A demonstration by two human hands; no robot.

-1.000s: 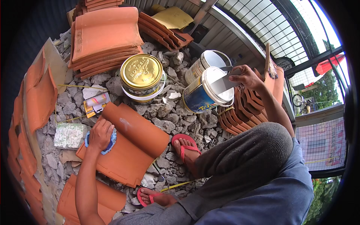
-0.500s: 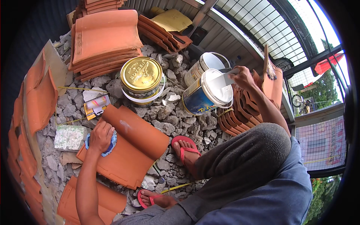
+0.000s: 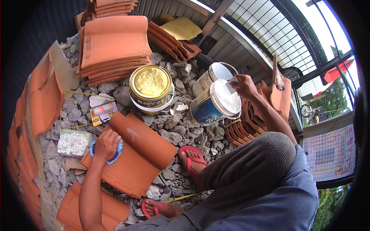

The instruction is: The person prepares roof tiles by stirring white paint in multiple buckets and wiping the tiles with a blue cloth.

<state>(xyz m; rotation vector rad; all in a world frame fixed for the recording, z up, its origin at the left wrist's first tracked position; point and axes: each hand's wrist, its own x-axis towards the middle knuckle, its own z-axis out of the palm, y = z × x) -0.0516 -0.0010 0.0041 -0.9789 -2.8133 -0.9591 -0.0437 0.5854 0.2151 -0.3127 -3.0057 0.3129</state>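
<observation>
My left hand is closed on a crumpled blue cloth, pressing it against an orange clay roof tile. The tile lies on the rubble before me, with a pale white smear near its upper edge. At the right, my right hand grips a putty knife; the handle is mostly hidden in the fingers. Its grey blade is at the rim of a tilted blue bucket, whose inside is coated with white paste. Behind that bucket leans a second whitish bucket.
A gold-lidded can sits in a white pail on broken concrete. Tile stacks stand behind, at left and right. A small roller, a pale block and a yellow strap lie about. Wire mesh fencing bounds the right.
The view has shifted a little, so the scene sits slightly lower. My right hand has turned the putty knife more upright at the bucket's rim. The left hand stays on the cloth.
</observation>
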